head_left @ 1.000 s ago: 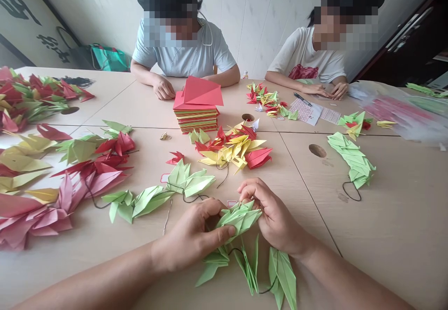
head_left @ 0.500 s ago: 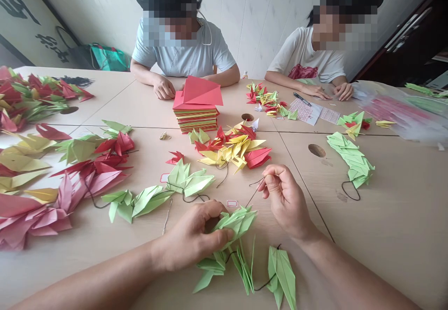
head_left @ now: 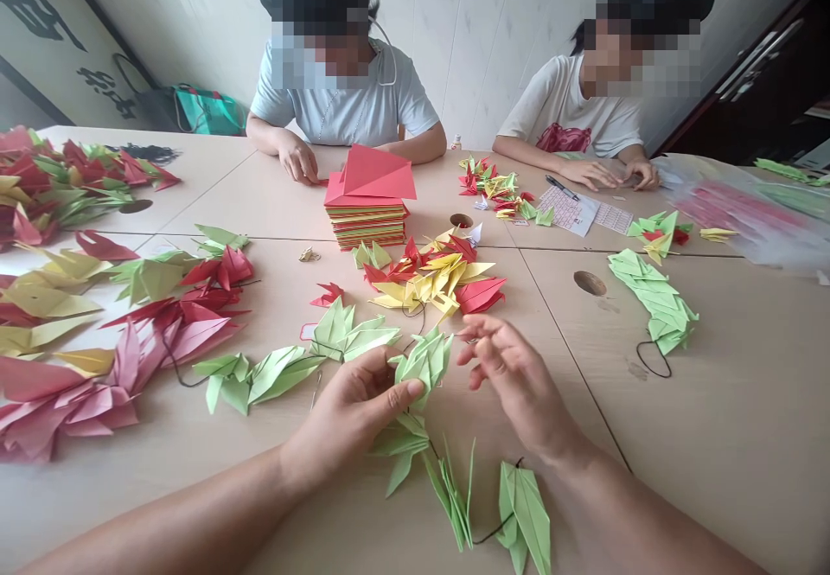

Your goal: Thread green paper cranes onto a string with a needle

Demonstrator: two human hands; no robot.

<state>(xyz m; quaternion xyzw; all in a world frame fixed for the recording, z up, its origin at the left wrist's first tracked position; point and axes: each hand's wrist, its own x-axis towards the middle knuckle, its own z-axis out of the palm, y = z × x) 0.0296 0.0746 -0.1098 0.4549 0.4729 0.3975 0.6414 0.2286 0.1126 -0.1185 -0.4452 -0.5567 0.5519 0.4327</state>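
My left hand (head_left: pixel 363 402) pinches a bundle of folded light-green origami paper (head_left: pixel 426 366) between thumb and fingers. Just to its right is my right hand (head_left: pixel 519 380), fingers loosely bent and apart, with nothing visible in them. A black cord (head_left: pixel 491 532) runs below the bundle and links more green folded pieces (head_left: pixel 525 510) lying on the table by my forearms. Beyond my left hand, another string of green origami pieces (head_left: pixel 278 374) stretches leftward. Part of the held bundle is hidden by my left fingers.
A stack of red, green and yellow paper (head_left: pixel 369 216) stands ahead, with yellow and red origami (head_left: pixel 441 279) before it. Pink and red pieces (head_left: pixel 130 376) crowd the left. A green garland (head_left: pixel 654 298) lies right. Two people sit opposite, one person's hand (head_left: pixel 298 158) beside the stack.
My right hand has let go of the black cord; its fingers have spread and moved slightly left and down. My left hand has raised and turned the green bundle more upright.
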